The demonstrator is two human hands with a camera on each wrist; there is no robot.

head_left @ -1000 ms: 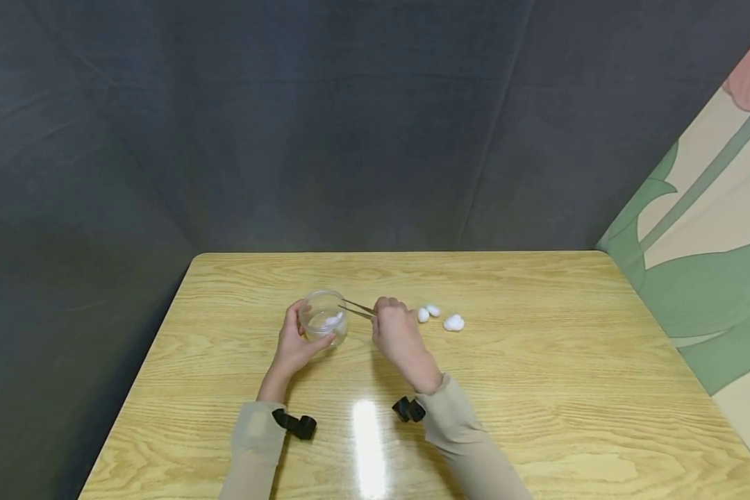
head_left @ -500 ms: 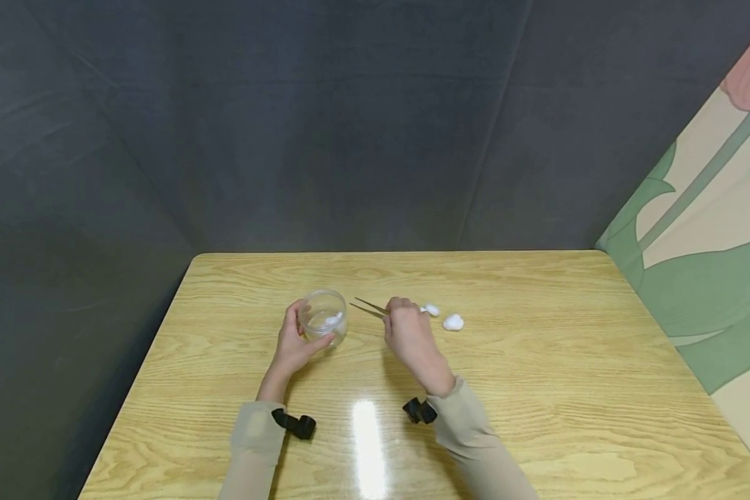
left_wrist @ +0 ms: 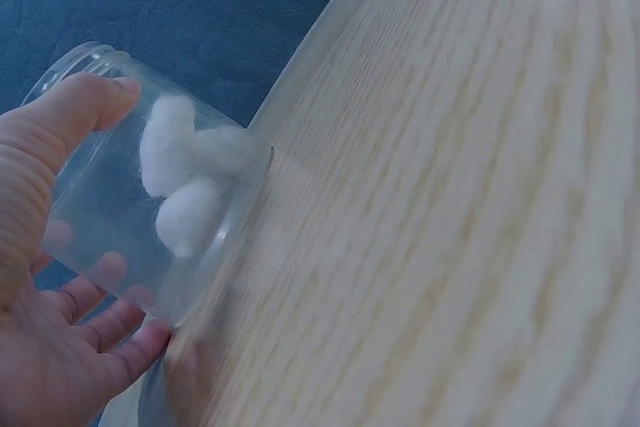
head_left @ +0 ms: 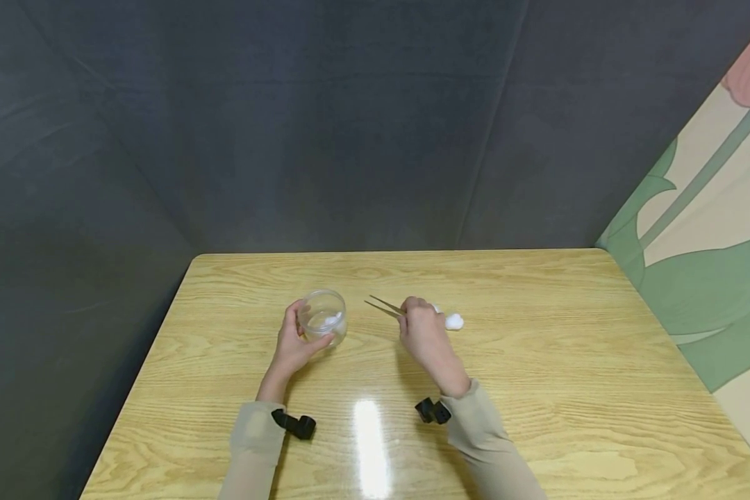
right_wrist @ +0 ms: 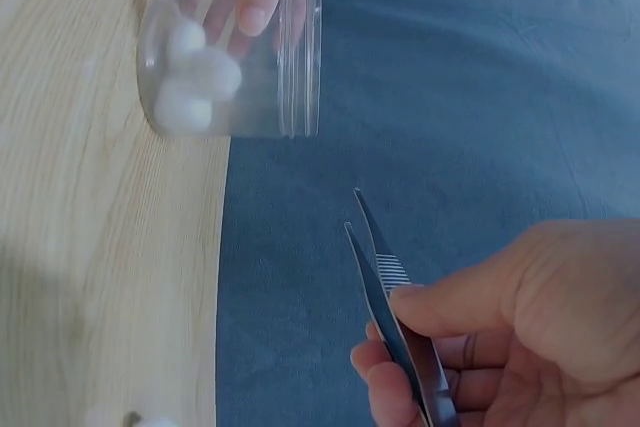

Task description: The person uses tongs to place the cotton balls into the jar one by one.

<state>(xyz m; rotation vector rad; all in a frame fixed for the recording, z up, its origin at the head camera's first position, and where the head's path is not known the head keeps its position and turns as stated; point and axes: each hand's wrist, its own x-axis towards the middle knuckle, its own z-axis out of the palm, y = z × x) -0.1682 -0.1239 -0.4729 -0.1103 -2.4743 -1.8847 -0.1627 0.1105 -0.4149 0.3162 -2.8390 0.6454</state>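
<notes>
My left hand [head_left: 292, 348] grips a clear screw-neck jar [head_left: 321, 303], its thumb and fingers round the wall as it stands upright on the table. Inside, several white cotton balls [left_wrist: 190, 212] lie at the bottom. Between thumb and fingers my right hand [head_left: 428, 342] pinches a pair of metal tweezers [right_wrist: 385, 272]. The two tips are spread slightly apart with nothing between them, and point left toward the jar from above the table. Just beyond the right hand lies a loose cotton ball [head_left: 454, 321]; another beside it is mostly hidden by that hand.
The wooden table [head_left: 569, 361] reaches back to a dark cloth backdrop [head_left: 350, 139]. A flower-patterned cloth [head_left: 712, 278] hangs at the right. Black wrist cameras sit on both sleeves.
My right hand has drawn the tweezers away from the jar's rim, moving right toward the loose cotton balls and now covering some of them. The left hand and jar stay put.
</notes>
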